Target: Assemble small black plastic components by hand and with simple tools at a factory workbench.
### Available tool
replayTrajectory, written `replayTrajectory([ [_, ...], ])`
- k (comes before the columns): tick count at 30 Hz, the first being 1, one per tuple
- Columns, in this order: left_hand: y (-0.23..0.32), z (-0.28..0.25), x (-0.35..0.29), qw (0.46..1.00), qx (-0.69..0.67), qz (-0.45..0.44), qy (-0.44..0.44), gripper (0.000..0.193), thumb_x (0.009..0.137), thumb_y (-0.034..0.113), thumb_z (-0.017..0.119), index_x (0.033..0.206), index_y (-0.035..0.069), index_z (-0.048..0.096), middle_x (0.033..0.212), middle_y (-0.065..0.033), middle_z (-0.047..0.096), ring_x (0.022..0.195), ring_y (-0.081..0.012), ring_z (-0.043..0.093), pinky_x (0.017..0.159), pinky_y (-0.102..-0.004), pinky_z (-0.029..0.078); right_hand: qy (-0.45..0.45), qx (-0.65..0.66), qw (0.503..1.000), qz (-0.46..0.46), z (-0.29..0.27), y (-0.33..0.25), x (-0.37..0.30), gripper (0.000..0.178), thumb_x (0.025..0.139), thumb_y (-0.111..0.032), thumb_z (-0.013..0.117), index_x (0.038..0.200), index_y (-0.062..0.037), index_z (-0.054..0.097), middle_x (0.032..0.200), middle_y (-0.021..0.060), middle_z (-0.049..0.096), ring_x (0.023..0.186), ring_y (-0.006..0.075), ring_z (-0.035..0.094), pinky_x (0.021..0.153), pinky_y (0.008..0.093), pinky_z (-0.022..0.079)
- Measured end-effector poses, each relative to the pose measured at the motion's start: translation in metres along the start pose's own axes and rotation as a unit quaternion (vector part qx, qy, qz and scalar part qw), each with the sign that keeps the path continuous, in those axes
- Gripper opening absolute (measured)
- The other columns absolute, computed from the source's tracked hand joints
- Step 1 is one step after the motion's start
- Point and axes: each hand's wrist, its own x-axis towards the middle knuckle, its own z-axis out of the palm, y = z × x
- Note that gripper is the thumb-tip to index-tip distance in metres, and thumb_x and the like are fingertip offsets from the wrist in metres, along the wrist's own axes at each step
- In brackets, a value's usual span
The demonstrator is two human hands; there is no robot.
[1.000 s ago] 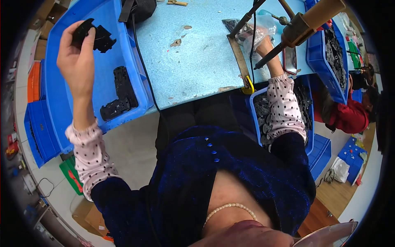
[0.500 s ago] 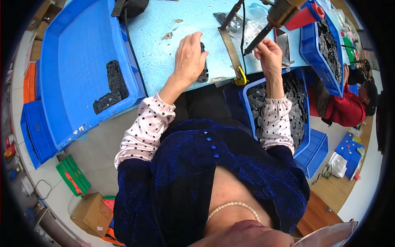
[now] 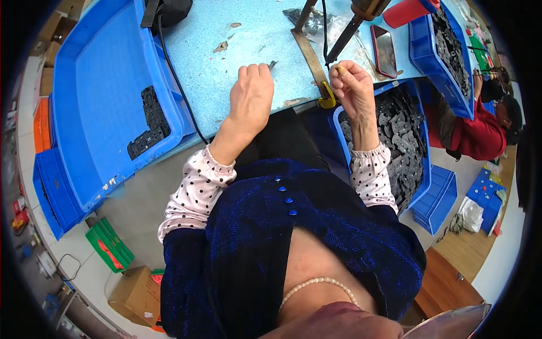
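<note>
My left hand (image 3: 252, 97) is over the front of the light blue table, its fingers curled down. It is closed on a black plastic part (image 3: 273, 64), of which only a dark tip shows past the fingers; the rest is hidden beneath the hand. My right hand (image 3: 353, 85) is raised at the table's front edge with thumb and fingers pinched together. A tiny yellowish spot shows at the pinch; I cannot make out what it is. Just above those fingertips is the lower end of a dark metal rod tool (image 3: 345, 38) with a brown handle.
A large blue tray (image 3: 90, 62) at left holds a few black parts (image 3: 152, 121). Blue bins of black parts stand below my right arm (image 3: 426, 186) and at far right (image 3: 420, 51). A phone (image 3: 384, 52), a red cup (image 3: 403, 12) and a metal strip (image 3: 307, 53) lie nearby. Another person (image 3: 480, 135) sits at right.
My left hand has turned and its fingers have curled, now covering most of the black part. My right hand has moved slightly left and down relative to the table, closer to its front edge.
</note>
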Motion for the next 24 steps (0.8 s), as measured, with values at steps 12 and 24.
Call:
replayTrajectory([
  [12,0.021,-0.004,0.001,0.621,-0.745,-0.214,-0.111,0.017,0.089,0.0,0.058,0.105,-0.003,0.055,0.092,-0.0106,0.065,0.084,-0.0212,0.067,0.074,-0.031,0.055,-0.024,-0.037,0.999,0.01,0.025,0.015,-0.005,0.009,0.088,-0.007,0.064,0.09,0.0007,0.059,0.08,0.0057,0.059,0.064,0.0083,0.049,0.051,0.0194,0.035],
  [24,0.03,-0.008,0.011,0.364,-0.89,-0.245,0.122,0.02,0.09,-0.004,0.056,0.109,0.0,0.051,0.11,-0.0182,0.059,0.108,-0.0324,0.059,0.097,-0.0441,0.048,0.021,-0.003,1.0,-0.01,0.048,0.035,-0.027,0.008,0.088,-0.006,0.064,0.089,0.0001,0.059,0.08,0.0045,0.057,0.065,0.0085,0.048,0.052,0.0197,0.035],
])
